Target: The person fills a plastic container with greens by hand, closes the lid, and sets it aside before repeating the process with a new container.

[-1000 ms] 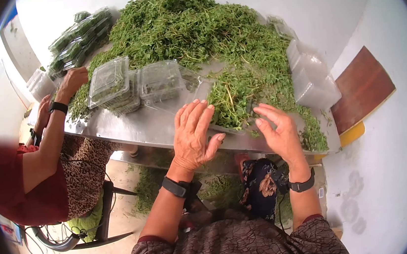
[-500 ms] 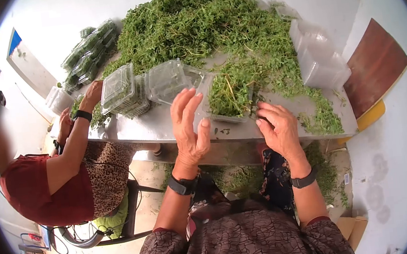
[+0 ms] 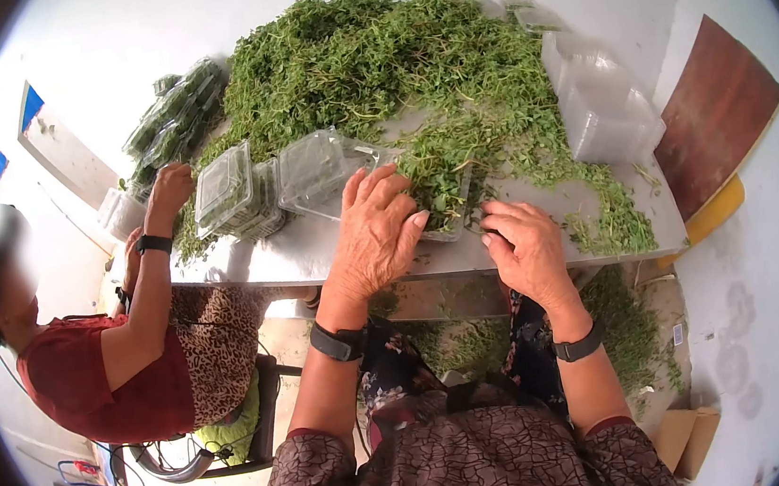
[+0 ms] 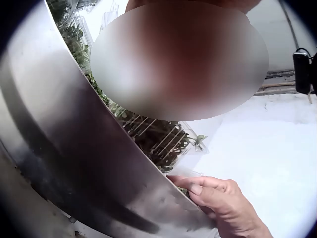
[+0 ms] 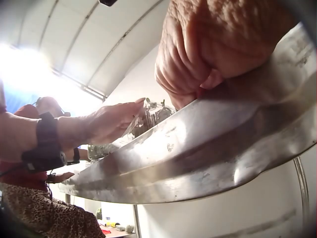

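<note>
An opened clear plastic clamshell box [image 3: 453, 231] stands at the table's front edge, heaped with leafy green sprigs [image 3: 440, 181]. My left hand [image 3: 374, 232] lies over the box's left side, its fairly straight fingers on the greens; the right wrist view shows this hand [image 5: 111, 121] beside the box. My right hand [image 3: 530, 245] is just right of the box, fingers bent down toward the tabletop. In the left wrist view, its thumb and forefinger [image 4: 174, 179] come close together near a bit of green; whether they pinch it I cannot tell.
A large heap of greens [image 3: 324, 70] covers the back of the metal table [image 3: 314, 251]. Closed boxes [image 3: 224, 189] stand left of an open one [image 3: 320, 170]; stacked empty boxes [image 3: 608, 111] stand right. Another person [image 3: 108, 367] sits at the left, hands at the table.
My left hand has come down from above the table onto the greens in the box. My right hand stays beside the box, fingers bent more. The head view has shifted.
</note>
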Available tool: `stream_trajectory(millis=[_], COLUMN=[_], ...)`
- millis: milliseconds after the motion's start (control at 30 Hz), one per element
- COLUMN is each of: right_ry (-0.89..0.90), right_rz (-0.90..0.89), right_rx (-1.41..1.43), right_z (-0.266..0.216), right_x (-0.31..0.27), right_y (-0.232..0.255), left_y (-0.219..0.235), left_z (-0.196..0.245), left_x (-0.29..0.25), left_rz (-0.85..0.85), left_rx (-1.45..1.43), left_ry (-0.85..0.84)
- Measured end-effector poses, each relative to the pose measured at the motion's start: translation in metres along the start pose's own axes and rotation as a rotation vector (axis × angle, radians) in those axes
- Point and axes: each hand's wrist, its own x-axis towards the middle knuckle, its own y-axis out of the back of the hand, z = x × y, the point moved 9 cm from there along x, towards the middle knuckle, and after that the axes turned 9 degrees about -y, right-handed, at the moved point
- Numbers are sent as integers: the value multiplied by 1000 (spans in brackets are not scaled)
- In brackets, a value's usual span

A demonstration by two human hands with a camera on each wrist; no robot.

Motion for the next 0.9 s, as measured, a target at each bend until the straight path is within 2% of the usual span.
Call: stream_trajectory(millis=[367, 433, 567, 767, 833, 900], right_ry=[3, -14, -32, -41, -33, -26], right_rz=[2, -13, -17, -35, -40, -42], right_rx=[-9, 0, -3, -34, -42, -49], right_z=[1, 0, 0, 2, 1, 1], right_x=[0, 0, 1, 1, 1, 1], right_y=[-2, -1, -2, -4, -4, -5], left_y=[10, 25, 34, 11, -5, -9], left_z=[-7, -14, -18, -11, -6, -5], left_x=[0, -1, 2, 8, 5, 2], left_rz=[47, 176, 224, 97, -63, -54], left_rx=[-105, -130, -220, -228, -139, -182], left_ry=[3, 65, 111, 26, -37, -28])
